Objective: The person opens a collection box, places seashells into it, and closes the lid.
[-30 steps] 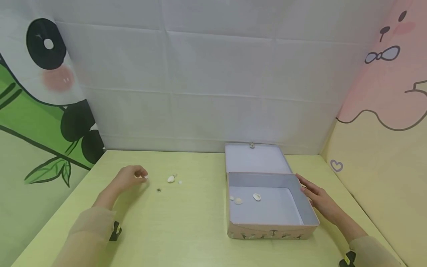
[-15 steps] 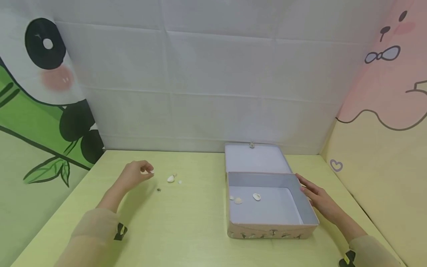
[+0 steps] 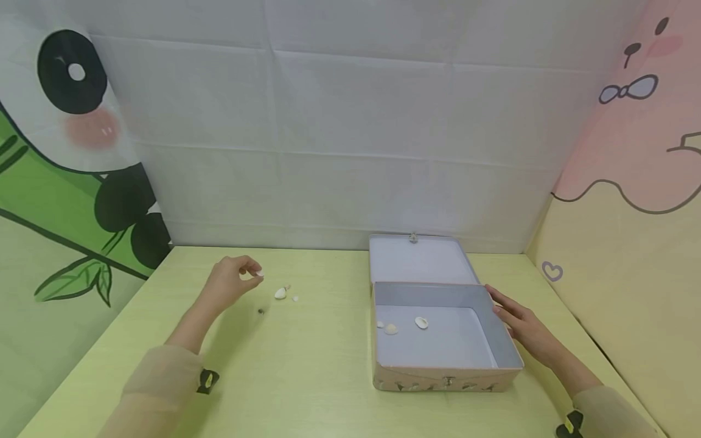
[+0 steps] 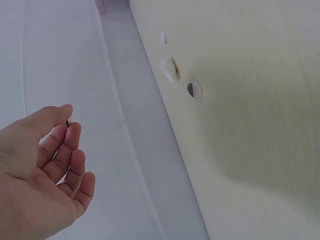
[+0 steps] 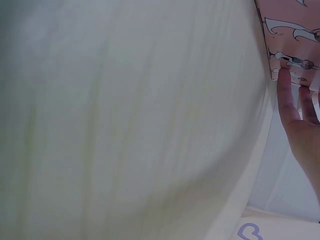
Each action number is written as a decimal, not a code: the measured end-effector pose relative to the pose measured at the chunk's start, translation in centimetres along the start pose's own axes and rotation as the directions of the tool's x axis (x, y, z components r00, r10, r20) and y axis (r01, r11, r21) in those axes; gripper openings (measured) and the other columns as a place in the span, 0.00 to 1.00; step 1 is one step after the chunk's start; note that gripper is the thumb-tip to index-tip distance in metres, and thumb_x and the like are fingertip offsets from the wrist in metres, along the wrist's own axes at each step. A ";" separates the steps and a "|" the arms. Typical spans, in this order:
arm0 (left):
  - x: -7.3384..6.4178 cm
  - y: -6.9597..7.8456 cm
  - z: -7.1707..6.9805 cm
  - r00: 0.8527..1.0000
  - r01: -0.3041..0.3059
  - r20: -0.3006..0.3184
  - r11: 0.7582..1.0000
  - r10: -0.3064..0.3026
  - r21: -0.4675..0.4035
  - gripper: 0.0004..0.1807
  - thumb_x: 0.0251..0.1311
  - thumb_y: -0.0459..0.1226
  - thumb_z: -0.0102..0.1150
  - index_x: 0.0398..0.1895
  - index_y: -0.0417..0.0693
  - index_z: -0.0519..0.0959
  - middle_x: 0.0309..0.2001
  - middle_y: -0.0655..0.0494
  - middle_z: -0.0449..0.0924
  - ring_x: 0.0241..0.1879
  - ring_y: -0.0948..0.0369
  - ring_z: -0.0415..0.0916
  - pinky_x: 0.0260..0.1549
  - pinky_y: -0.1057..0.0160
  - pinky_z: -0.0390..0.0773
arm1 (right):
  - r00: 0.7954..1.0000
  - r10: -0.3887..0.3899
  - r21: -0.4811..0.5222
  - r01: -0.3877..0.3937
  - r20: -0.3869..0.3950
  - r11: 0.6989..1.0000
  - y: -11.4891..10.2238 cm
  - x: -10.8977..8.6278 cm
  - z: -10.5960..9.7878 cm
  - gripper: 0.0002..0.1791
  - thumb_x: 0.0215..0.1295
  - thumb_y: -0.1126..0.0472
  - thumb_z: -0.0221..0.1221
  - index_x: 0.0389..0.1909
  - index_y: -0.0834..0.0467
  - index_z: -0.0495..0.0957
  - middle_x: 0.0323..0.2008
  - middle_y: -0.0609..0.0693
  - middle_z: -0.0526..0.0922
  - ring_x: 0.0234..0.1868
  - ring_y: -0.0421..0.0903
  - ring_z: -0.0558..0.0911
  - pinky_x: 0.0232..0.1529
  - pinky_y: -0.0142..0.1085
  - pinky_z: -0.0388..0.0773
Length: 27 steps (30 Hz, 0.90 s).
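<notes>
My left hand (image 3: 232,283) is raised over the left part of the table, its thumb and forefinger pinching a small whitish shell (image 3: 260,274). In the left wrist view only a thin dark edge of that shell (image 4: 68,123) shows between the fingertips. Just right of the hand lie a white shell (image 3: 280,294), a tiny white piece (image 3: 296,298) and a small dark-centred shell (image 3: 260,311). My right hand (image 3: 523,325) rests its fingers against the right wall of a pink box (image 3: 449,378). Inside this box are an oval white shell (image 3: 421,323) and a pale fan-shaped shell (image 3: 390,329).
The box's lid (image 3: 421,261) stands folded back towards the white cloth wall (image 3: 356,121). Printed panels flank the pale yellow table (image 3: 306,365) on both sides. Another little shell (image 3: 380,325) sits by the box's left inner wall.
My left hand has lifted and moved right and away from me, with the small shell in its fingertips. The right hand and the box have stayed put.
</notes>
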<state>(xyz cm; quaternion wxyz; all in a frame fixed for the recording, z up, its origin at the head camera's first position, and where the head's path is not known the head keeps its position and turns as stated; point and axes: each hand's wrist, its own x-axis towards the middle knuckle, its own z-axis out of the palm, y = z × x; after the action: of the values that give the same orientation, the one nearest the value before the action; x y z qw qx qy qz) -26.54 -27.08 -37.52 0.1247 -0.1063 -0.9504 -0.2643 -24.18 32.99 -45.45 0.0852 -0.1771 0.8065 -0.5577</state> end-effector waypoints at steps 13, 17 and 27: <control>-0.2 4.0 0.2 0.996 -0.018 -0.087 0.999 0.015 -0.040 0.09 0.56 0.37 0.64 0.38 0.42 0.80 0.34 0.50 0.82 0.41 0.50 0.71 0.43 0.49 0.71 | 1.000 -0.005 0.009 0.005 -0.001 1.000 -0.4 -0.1 0.1 0.29 0.76 0.56 0.39 0.74 0.51 0.45 0.72 0.65 0.43 0.56 0.19 0.66 0.49 0.33 0.75; -0.2 5.1 0.5 0.995 -0.017 -0.103 0.997 0.010 -0.069 0.09 0.56 0.37 0.64 0.38 0.43 0.80 0.35 0.51 0.82 0.42 0.50 0.71 0.45 0.49 0.70 | 1.000 -0.011 0.023 0.011 0.001 1.000 -0.3 -0.1 0.1 0.29 0.76 0.57 0.39 0.74 0.52 0.45 0.73 0.64 0.43 0.56 0.20 0.66 0.48 0.32 0.75; -0.4 8.1 1.0 0.989 -0.056 -0.142 0.992 0.039 -0.116 0.09 0.55 0.38 0.65 0.37 0.45 0.80 0.34 0.53 0.81 0.44 0.52 0.71 0.47 0.50 0.70 | 1.000 -0.016 0.035 0.016 0.001 0.999 0.0 -0.1 0.1 0.29 0.76 0.57 0.39 0.74 0.53 0.45 0.73 0.62 0.44 0.56 0.21 0.67 0.47 0.31 0.75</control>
<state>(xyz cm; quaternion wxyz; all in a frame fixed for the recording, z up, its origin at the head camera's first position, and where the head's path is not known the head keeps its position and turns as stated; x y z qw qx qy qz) -24.16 -19.86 -34.60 0.1907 -0.1176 -0.9189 -0.3246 -24.08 32.94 -45.45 0.0846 -0.1824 0.7951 -0.5722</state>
